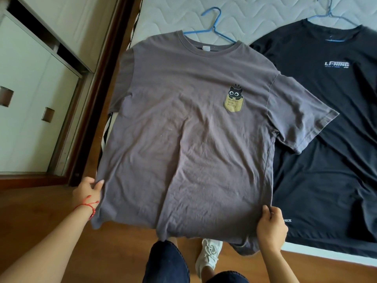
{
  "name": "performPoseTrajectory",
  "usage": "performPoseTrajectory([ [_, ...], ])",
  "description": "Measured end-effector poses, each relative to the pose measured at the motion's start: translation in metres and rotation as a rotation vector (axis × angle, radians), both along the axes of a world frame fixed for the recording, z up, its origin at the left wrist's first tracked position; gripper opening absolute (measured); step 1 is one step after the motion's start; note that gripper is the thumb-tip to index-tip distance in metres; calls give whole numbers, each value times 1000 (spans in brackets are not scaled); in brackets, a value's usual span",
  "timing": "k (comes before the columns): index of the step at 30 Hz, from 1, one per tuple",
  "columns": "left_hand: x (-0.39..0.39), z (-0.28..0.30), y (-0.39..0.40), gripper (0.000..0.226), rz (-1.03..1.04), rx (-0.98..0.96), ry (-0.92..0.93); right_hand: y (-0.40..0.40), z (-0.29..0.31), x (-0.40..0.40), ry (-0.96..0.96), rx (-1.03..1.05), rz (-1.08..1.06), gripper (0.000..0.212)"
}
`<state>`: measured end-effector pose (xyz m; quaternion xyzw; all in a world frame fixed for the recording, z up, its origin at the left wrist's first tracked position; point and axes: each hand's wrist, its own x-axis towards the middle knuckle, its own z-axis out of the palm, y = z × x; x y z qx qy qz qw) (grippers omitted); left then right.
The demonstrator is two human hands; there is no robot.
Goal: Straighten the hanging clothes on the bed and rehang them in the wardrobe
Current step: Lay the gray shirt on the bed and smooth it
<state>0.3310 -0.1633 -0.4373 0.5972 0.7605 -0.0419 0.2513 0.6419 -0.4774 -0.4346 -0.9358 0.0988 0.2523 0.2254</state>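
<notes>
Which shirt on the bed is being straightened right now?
On the white quilted mattress two T-shirts lie on blue hangers. It is the grey T-shirt beside the wardrobe, not the black T-shirt; a cat-in-pocket print marks its chest.

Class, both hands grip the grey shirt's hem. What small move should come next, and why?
Probably a gentle pull of the hem toward the body, hands spreading apart. The left hand and right hand pinch the grey shirt at its lower corners, creases run down its front, and its blue hanger is already in the collar.
</notes>
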Motion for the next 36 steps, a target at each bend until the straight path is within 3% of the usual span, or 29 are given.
performPoseTrajectory([
  [11,-20,3,-11,29,-55,67,-71,-19,6,34,-5,-247,167,31],
  [14,-6,6,-16,20,-37,73,18,-5,7,27,-148,-215,171,25],
  [17,19,9,-23,29,-267,265,97,26,12,8,-359,-93,366,31],
  [20,61,7,-37,41,-703,394,16,76,13,-22,-430,39,772,45],
  [23,108,0,-47,47,-1015,334,13,132,4,-46,-458,121,1094,47],
  [27,144,-16,-31,51,-1128,165,94,175,-19,-48,-442,115,1383,57],
  [31,148,-27,3,58,-1005,102,153,173,-35,-3,-405,-15,1361,50],
  [36,174,-25,51,65,-872,136,124,195,-33,68,-450,-130,1070,51],
])
